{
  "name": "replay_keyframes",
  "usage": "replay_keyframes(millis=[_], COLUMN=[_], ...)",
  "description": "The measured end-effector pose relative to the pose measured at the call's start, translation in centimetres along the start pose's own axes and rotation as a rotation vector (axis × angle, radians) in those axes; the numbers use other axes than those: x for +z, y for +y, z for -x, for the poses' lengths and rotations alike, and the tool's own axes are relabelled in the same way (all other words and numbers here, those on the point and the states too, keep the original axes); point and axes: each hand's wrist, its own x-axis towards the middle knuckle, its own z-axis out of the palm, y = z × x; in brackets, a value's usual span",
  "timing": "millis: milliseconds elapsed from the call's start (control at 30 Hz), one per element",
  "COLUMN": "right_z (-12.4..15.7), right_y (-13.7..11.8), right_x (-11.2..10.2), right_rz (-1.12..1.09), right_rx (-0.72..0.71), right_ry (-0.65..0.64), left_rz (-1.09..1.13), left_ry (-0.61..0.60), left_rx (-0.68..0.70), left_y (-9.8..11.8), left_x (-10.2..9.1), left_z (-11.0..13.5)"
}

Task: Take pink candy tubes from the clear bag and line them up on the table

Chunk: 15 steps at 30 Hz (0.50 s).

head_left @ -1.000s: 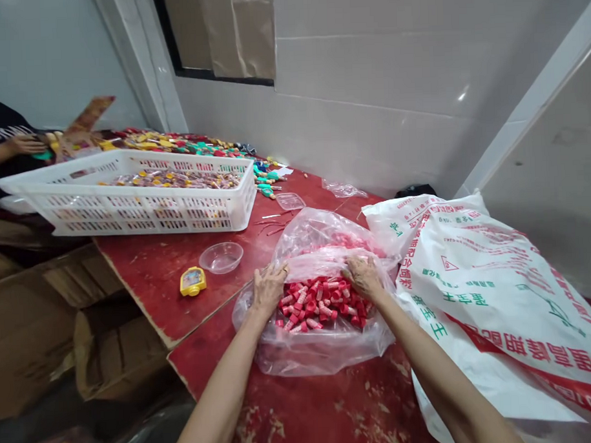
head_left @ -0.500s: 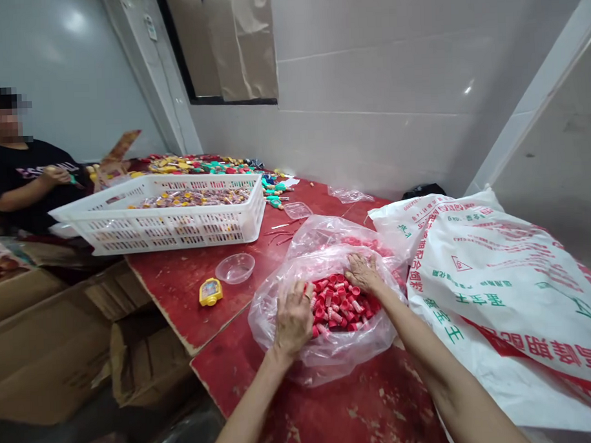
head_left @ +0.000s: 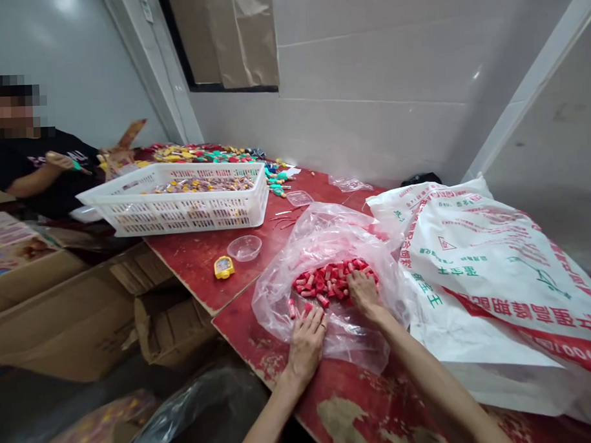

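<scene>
A clear plastic bag (head_left: 272,300) lies spread on the red table, its mouth open toward me. Inside is a heap of small red and pink plastic pieces (head_left: 321,282), tube-shaped with wider red ends. My left hand (head_left: 307,340) rests on the bag's near left side, fingers stretched out, with the fingertips by a few loose pieces. On the heap's right side is my right hand (head_left: 364,295), its fingers apart and slightly bent among the pieces. Its fingertips are partly hidden there.
A white perforated crate (head_left: 188,212) of wrapped items stands at the left. Nearer are a clear plastic bowl (head_left: 245,248) and a yellow toy piece (head_left: 224,267). A large printed white sack (head_left: 491,260) lies right. Cardboard boxes (head_left: 85,319) sit below the table's left edge. A co-worker (head_left: 46,159) is beyond.
My left hand has moved from the bag's left rim to its near side. My right hand has come nearer, onto the heap. The bag's near rim is lower, and the view has shifted.
</scene>
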Motion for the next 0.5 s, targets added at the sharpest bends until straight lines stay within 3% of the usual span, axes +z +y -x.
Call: replay_keyframes(millis=[167,300,367,500], right_z=[1.4,4.1,5.7,9.7], right_y=[1.2,1.6,1.0,-0.7], right_x=[-0.7,-2.1,-2.4,-2.6], right_rz=[-0.249,-0.542,-0.695,-0.917], right_rx=[0.036,0.016,-0.024,-0.083], right_ry=[0.024,0.007,-0.030,-0.076], left_rz=[0.170,0.364,0.537,0.983], left_ry=[0.222,0.354,0.325,0.113], left_rx=[-0.114,-0.262,-0.399,-0.644], left_y=[0.9,1.8,3.0,6.2], left_x=[-1.7,-2.8,-3.2,-4.4], left_z=[1.0,0.2,-0.7,-2.4])
